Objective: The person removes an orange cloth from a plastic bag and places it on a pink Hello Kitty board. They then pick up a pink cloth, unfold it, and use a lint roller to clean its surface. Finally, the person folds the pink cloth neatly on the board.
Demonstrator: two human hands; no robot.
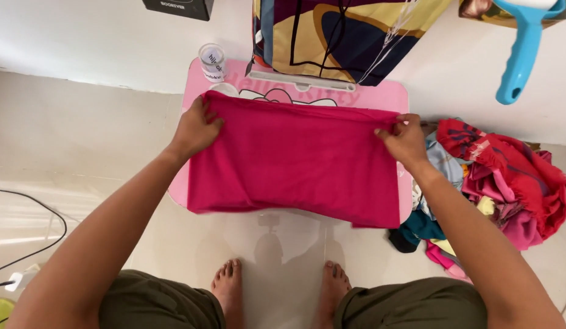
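A magenta cloth (295, 161) lies spread flat over a small pink table (386, 96), its near edge hanging just past the table front. My left hand (194, 129) grips the cloth's far left corner. My right hand (406, 140) pinches the far right corner. Both arms reach forward from my lap, and my bare feet rest on the tiled floor below the table.
A heap of mixed clothes (496, 183) lies right of the table. A small clear jar (213, 62) stands on the table's far left corner. A patterned fabric bag (337, 36) sits behind it, a blue handled tool (521, 52) at upper right, a black cable (33, 244) at left.
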